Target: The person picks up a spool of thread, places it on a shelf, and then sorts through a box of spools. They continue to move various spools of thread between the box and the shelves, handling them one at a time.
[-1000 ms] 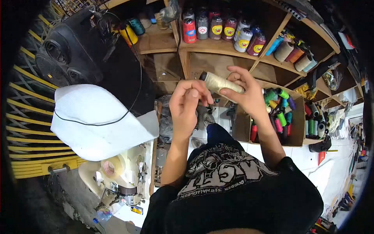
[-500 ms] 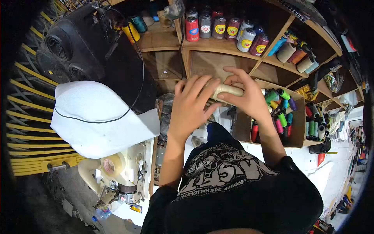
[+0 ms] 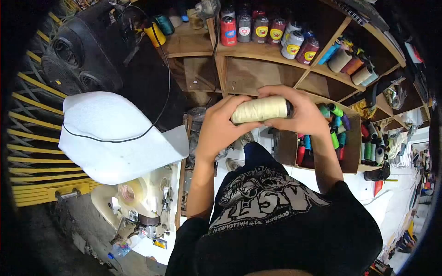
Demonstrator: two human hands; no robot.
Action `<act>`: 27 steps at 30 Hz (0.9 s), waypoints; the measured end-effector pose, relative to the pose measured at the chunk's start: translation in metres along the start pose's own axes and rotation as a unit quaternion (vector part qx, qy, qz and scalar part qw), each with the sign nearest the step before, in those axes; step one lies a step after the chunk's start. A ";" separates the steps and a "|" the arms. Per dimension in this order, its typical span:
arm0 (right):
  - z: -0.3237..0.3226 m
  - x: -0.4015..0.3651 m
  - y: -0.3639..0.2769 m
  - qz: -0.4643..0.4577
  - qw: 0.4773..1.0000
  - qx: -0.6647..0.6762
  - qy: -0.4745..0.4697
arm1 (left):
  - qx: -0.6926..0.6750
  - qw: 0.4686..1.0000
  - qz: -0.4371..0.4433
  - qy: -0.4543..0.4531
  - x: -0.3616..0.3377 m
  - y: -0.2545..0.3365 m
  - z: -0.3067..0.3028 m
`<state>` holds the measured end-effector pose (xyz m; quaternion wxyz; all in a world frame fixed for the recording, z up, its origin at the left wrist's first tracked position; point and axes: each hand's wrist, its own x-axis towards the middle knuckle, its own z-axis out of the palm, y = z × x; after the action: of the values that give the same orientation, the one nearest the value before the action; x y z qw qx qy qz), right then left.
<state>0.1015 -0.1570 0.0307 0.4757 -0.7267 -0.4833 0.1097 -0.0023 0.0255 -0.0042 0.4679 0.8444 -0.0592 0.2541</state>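
A cream thread spool [image 3: 260,109] lies sideways between my two hands, in front of the wooden shelves. My left hand [image 3: 222,123] is wrapped round its left end, fingers above and thumb below. Round the right end, beside the dark rim of the spool, my right hand [image 3: 299,110] is closed the same way. A cardboard box [image 3: 353,158] holding green, red and blue spools stands just right of my right forearm.
Wooden shelves [image 3: 258,51] with bottle-like spools run across the top. At left, white cloth [image 3: 108,138] with a black cable over it lies by a cream sewing machine [image 3: 149,195]. A yellow folding gate [image 3: 41,158] stands at far left.
The spool has come into fuller view and lies more level. My left hand's fingers, spread over it before, have closed round its left end; my right hand has closed round the other.
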 end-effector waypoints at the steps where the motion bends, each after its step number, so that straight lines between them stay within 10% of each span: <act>1: 0.000 0.000 0.000 0.005 1.000 0.015 0.000 | -0.025 1.000 -0.017 -0.007 -0.001 0.000 0.000; 12: 0.004 -0.003 0.002 0.029 0.993 0.112 0.019 | -0.193 0.976 -0.101 -0.011 -0.005 0.006 -0.004; 19: 0.013 -0.001 0.004 0.085 0.976 0.187 0.076 | -0.456 0.870 -0.175 0.072 -0.012 -0.005 0.016; 27: 0.028 0.004 0.008 0.031 0.982 0.096 0.161 | -0.408 0.872 -0.243 0.114 -0.016 -0.010 0.022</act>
<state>0.0916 -0.1382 0.0108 0.6114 -0.7004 -0.3645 0.0520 -0.0039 0.0111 -0.0292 0.8215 0.5312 0.1032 0.1795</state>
